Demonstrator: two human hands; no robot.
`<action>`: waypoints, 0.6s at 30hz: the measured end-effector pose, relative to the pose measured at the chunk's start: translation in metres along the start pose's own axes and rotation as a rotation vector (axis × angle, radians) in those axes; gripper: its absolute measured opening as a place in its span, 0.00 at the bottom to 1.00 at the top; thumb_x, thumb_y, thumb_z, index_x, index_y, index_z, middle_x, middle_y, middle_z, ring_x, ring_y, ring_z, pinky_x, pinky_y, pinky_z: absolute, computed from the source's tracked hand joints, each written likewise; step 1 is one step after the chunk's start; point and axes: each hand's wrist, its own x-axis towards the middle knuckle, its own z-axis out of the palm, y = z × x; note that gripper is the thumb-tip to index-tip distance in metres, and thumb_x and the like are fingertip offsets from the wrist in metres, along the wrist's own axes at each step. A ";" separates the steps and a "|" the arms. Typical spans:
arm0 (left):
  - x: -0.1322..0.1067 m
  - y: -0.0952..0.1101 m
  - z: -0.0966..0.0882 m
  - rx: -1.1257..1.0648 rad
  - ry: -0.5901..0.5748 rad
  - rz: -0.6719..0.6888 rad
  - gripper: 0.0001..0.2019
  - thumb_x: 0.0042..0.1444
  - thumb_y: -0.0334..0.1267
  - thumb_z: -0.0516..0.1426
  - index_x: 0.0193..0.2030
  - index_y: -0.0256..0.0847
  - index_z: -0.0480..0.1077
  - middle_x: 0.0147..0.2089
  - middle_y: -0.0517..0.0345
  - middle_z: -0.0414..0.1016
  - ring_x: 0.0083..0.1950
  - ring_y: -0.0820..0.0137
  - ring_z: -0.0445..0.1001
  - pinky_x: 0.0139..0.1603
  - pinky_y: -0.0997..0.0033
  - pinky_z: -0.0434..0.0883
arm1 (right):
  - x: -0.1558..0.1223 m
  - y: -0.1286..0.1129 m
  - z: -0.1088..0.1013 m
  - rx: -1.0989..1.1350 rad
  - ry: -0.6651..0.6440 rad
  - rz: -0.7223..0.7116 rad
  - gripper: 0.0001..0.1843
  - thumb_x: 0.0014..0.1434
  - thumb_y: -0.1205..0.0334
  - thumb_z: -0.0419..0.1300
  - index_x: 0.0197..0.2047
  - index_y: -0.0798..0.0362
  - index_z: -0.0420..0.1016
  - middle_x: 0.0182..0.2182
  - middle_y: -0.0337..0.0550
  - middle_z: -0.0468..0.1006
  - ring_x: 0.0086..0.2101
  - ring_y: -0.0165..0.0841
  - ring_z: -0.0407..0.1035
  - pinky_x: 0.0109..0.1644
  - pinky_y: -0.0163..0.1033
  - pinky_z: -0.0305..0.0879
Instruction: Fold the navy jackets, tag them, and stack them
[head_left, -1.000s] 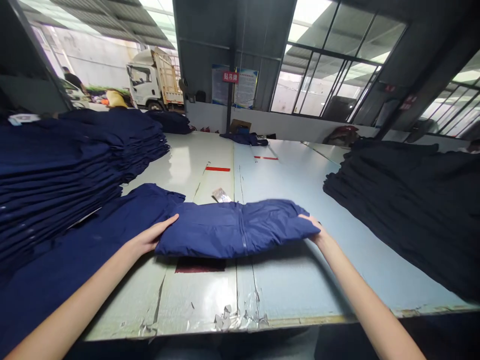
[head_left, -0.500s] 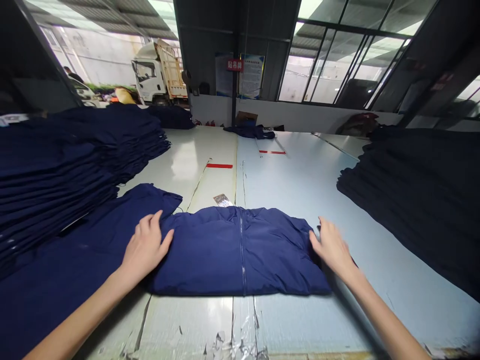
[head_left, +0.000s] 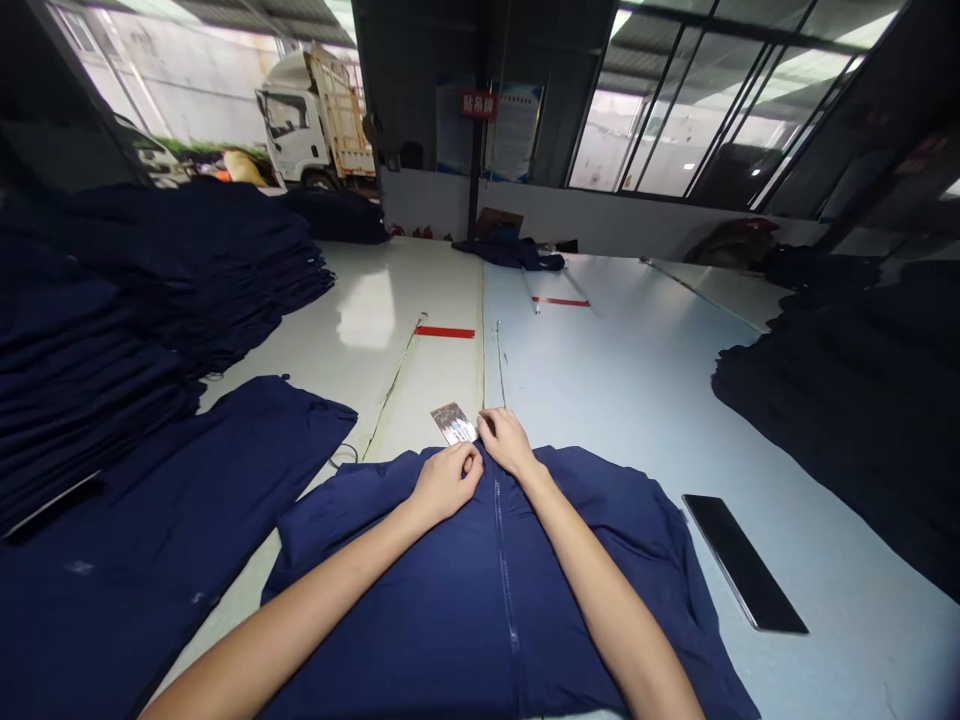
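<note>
A navy blue zip-front jacket [head_left: 600,580] lies in front of me with its zipper running down the middle. At the middle of its far edge, by the top of the zipper, both hands meet. My left hand [head_left: 448,482] is closed on the fabric just left of the zipper. Close beside it, my right hand [head_left: 506,440] has its fingers curled on the jacket's top edge; the fingertips are partly hidden. A printed hang tag [head_left: 454,424] lies on the table just beyond my left hand, against the jacket's top edge.
Another navy garment [head_left: 247,450] lies to the left, with a tall stack of navy garments [head_left: 187,250] behind it. A dark pile of clothing [head_left: 847,400] stands at the right. A black phone-like slab [head_left: 744,562] rests on the table [head_left: 615,370]. Red tape strips [head_left: 445,332] mark the surface.
My hands have moved from the jacket's two sides inward to its top middle and closed there. The jacket now reaches nearer to me, and the black slab at right is uncovered.
</note>
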 end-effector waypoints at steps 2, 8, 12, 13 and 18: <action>0.003 -0.011 -0.002 -0.028 0.003 -0.042 0.08 0.60 0.42 0.57 0.28 0.50 0.70 0.27 0.56 0.70 0.30 0.60 0.70 0.37 0.59 0.65 | -0.003 0.004 0.004 -0.093 -0.063 -0.011 0.18 0.71 0.53 0.57 0.53 0.55 0.80 0.50 0.55 0.78 0.54 0.47 0.69 0.61 0.50 0.65; 0.020 -0.025 -0.007 -0.315 0.098 -0.229 0.11 0.61 0.46 0.54 0.32 0.44 0.70 0.27 0.60 0.71 0.29 0.67 0.70 0.33 0.68 0.66 | 0.004 -0.010 0.007 -0.094 -0.237 0.063 0.23 0.62 0.50 0.68 0.52 0.59 0.78 0.51 0.62 0.74 0.55 0.52 0.68 0.58 0.51 0.66; 0.020 -0.026 -0.008 -0.477 0.161 -0.293 0.10 0.56 0.46 0.58 0.31 0.43 0.71 0.26 0.62 0.70 0.27 0.71 0.69 0.30 0.72 0.64 | 0.005 -0.010 0.009 0.123 -0.250 0.217 0.24 0.53 0.57 0.74 0.49 0.54 0.72 0.45 0.52 0.77 0.49 0.47 0.72 0.53 0.47 0.69; 0.020 -0.026 -0.009 -0.501 0.173 -0.305 0.10 0.56 0.47 0.58 0.32 0.42 0.71 0.25 0.62 0.70 0.26 0.71 0.68 0.29 0.72 0.63 | 0.005 -0.009 0.009 0.200 -0.235 0.261 0.24 0.52 0.59 0.73 0.48 0.53 0.69 0.42 0.48 0.78 0.46 0.44 0.74 0.51 0.46 0.70; 0.020 -0.028 -0.008 -0.573 0.227 -0.338 0.10 0.59 0.47 0.59 0.36 0.43 0.70 0.23 0.65 0.67 0.24 0.71 0.67 0.27 0.73 0.62 | 0.008 -0.006 -0.003 0.678 -0.139 0.379 0.23 0.53 0.63 0.69 0.48 0.50 0.63 0.39 0.42 0.82 0.41 0.38 0.79 0.50 0.46 0.74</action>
